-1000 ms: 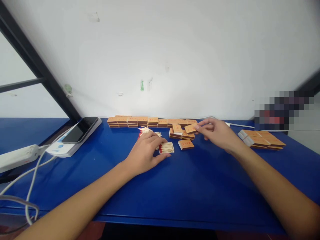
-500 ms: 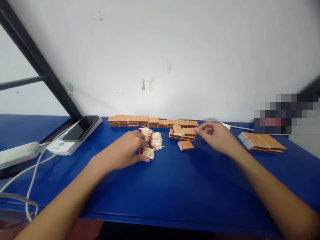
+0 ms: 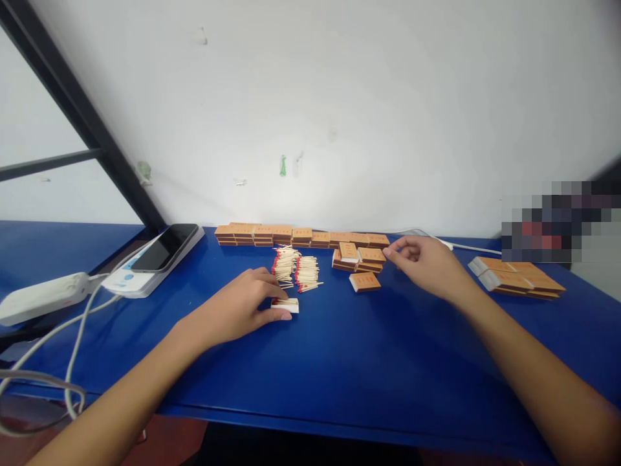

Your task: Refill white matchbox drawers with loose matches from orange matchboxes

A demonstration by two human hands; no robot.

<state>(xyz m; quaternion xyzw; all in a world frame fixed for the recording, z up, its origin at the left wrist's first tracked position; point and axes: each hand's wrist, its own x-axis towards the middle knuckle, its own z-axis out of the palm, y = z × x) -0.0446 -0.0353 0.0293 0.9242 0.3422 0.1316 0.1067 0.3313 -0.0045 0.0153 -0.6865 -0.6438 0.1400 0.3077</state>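
Note:
My left hand (image 3: 247,294) grips a small white matchbox tray (image 3: 292,306) between thumb and fingers, low over the blue table. Red-headed matches show inside it, partly covered by my fingers. Just beyond lie two loose piles of matches, a left pile (image 3: 285,264) and a right pile (image 3: 307,272). My right hand (image 3: 417,262) is curled in a pinch, thumb and forefinger at the right end of an orange matchbox (image 3: 371,255) on top of a small stack (image 3: 345,265). A single orange matchbox (image 3: 365,282) lies in front of that stack.
A long row of orange matchboxes (image 3: 272,234) runs along the wall. More matchboxes (image 3: 519,277) are stacked at the right. On the left are a black phone (image 3: 167,248) on a white box, a white power strip (image 3: 46,298) and looping cables (image 3: 77,356).
My left hand has drawn the tray slightly down from the match piles and tilted it, so its side wall shows more. My right hand stays by the stack. The whole view has shifted slightly.

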